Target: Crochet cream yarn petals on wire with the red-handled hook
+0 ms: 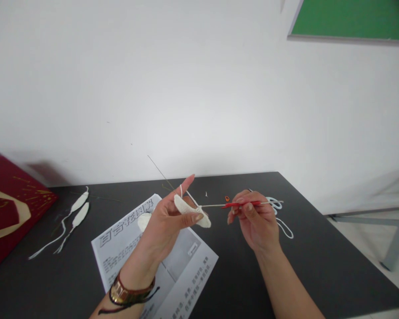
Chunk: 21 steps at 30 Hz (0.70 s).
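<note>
My left hand [173, 212] pinches a white crocheted piece [186, 206] between thumb and fingers, its index finger raised with white yarn [192, 198] looped over it. A thin wire [160, 172] sticks out up and to the left from the piece. In my right hand [257, 217] is a crochet hook [241, 204] with a red grip, held level. The hook's metal shaft points left, and its tip meets the edge of the crocheted piece; the exact stitch is too small to make out.
A printed sheet [202, 261] lies under my left arm on the black table [242, 274]. Two white leaf-shaped crocheted pieces [80, 215] with yarn tails lie left, by a red bag [16, 204]. An orange stitch marker [227, 199] and pale looped cord [287, 230] are near my right hand.
</note>
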Each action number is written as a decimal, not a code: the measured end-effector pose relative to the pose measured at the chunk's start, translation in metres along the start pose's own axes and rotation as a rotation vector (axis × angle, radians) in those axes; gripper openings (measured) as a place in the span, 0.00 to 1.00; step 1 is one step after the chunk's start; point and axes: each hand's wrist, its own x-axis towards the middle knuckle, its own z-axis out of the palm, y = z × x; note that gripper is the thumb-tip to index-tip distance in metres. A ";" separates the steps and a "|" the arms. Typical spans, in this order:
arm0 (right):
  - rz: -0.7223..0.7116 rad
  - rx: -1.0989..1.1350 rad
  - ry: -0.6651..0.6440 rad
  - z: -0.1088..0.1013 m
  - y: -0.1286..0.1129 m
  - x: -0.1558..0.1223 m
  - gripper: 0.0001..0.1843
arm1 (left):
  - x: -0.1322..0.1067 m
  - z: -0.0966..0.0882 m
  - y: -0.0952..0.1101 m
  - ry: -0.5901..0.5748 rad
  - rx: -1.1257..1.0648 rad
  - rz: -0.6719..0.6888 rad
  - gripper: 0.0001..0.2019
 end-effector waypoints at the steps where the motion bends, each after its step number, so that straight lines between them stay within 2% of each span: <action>1: 0.004 -0.003 0.010 0.001 0.000 0.000 0.02 | 0.000 0.000 0.000 0.005 0.017 0.004 0.37; 9: 0.088 -0.009 0.090 0.004 0.002 -0.004 0.04 | -0.002 0.005 -0.003 0.095 0.178 0.129 0.39; 21: 0.109 0.010 0.105 0.005 0.003 -0.005 0.05 | -0.004 0.009 -0.002 0.122 0.157 0.128 0.38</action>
